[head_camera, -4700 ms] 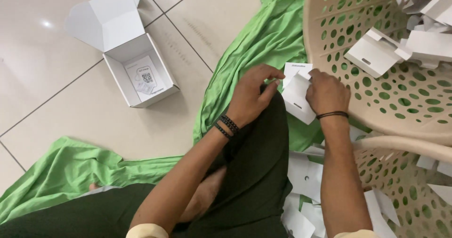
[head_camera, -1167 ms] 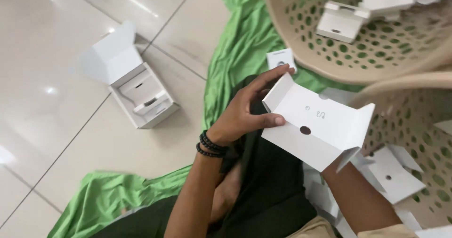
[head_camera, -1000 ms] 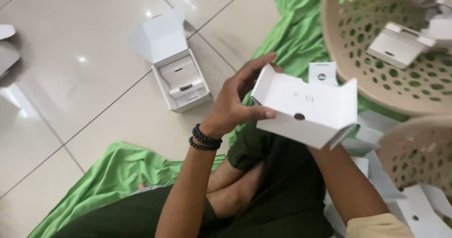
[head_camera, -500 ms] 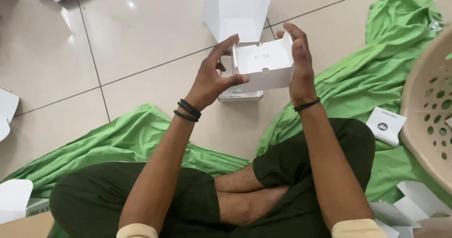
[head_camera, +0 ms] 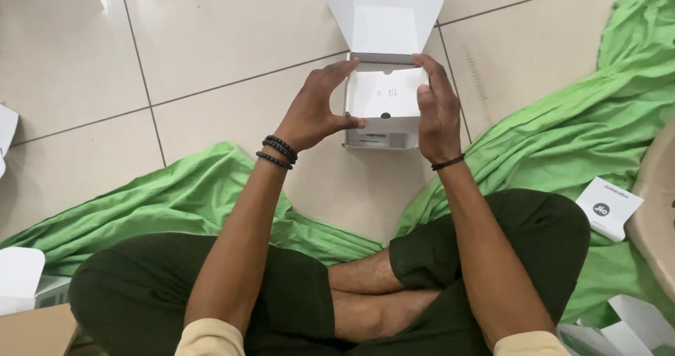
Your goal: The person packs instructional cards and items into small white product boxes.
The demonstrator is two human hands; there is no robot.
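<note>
A white cardboard insert [head_camera: 385,94] was held between both hands above an open white box [head_camera: 383,127] that stood on the tiled floor [head_camera: 211,39], at about twelve o'clock from the crossed legs [head_camera: 365,300]. The left hand [head_camera: 316,110] was curled against the insert's left edge, thumb pressed to its lower corner and fingers hooked over the top; two dark bead bracelets [head_camera: 278,152] were worn at that wrist. The right hand [head_camera: 437,110] was closed on the insert's right edge, thumb laid on its face and fingers wrapped behind, with a thin dark band [head_camera: 448,162] at the wrist. The insert was seated in or just over the box's mouth; which of the two could not be told. The box's lid [head_camera: 387,15] was raised at twelve o'clock, hinged open away from the person.

A green cloth [head_camera: 562,138] was spread under the legs, reaching out to three o'clock and to nine o'clock. On it, at about four o'clock, a small white card [head_camera: 608,208] was laid just beside the rim of a beige basket [head_camera: 657,208]. More white cardboard pieces [head_camera: 626,328] were seen at five o'clock, and a further white box [head_camera: 21,278] at eight o'clock.
</note>
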